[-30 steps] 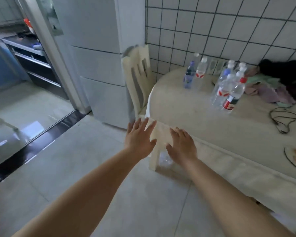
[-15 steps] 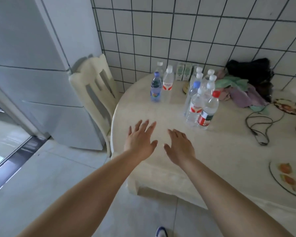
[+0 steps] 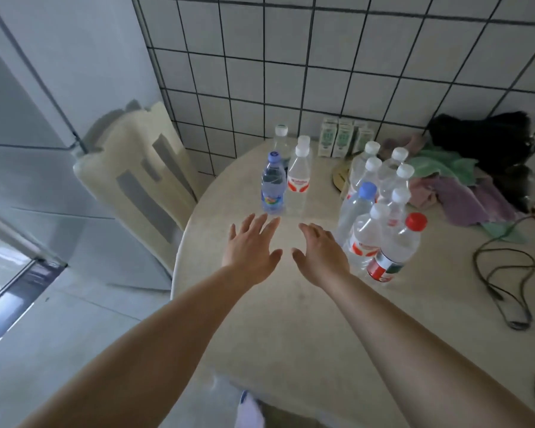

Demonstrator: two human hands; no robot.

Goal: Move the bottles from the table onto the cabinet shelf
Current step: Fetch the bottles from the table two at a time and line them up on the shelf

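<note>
Several plastic water bottles stand upright on the round beige table. A blue-tinted bottle and a clear bottle with a red-and-white label stand at the far left. A tight cluster sits to the right, with a red-capped bottle at its front and a blue-capped bottle beside it. My left hand reaches forward with spread fingers just short of the blue-tinted bottle and holds nothing. My right hand is stretched out beside it, open, close to the cluster's left side.
A cream chair stands at the table's left, against a grey refrigerator. Small cartons line the tiled wall. Crumpled cloths and a dark bag lie at the right, with a black cable nearer.
The view has come closer to the table and tilted down. Both hands have advanced over the tabletop toward the bottles, still empty.
</note>
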